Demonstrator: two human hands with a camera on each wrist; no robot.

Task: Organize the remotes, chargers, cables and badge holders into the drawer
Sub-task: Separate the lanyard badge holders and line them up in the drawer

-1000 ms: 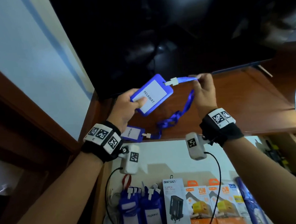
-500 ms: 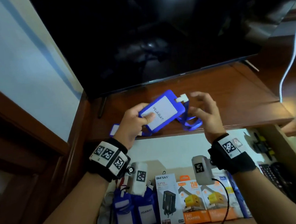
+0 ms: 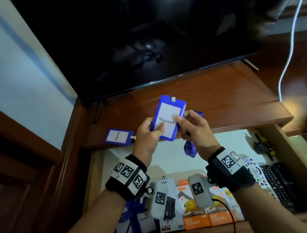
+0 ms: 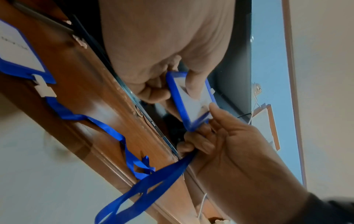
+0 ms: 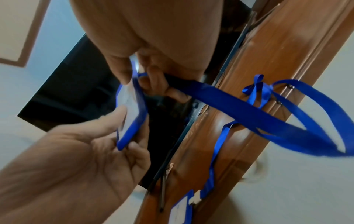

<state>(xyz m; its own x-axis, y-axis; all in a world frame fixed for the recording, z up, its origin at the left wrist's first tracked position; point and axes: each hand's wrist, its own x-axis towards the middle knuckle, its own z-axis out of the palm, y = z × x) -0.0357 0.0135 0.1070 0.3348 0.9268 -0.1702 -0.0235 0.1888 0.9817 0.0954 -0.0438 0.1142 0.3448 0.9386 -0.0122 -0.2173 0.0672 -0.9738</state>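
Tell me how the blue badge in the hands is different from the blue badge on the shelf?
The held badge is up in the air, gripped by both hands; the shelf badge lies flat, untouched. The held badge stands upright; the shelf badge lies sideways. Both are blue, with a white card reading PELAWAT and a blue strap.

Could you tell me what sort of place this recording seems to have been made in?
Probably a room in a home, at a television stand. A large dark television stands on a wooden cabinet top, and the open drawer below holds remotes and boxed chargers, which suggests household storage.
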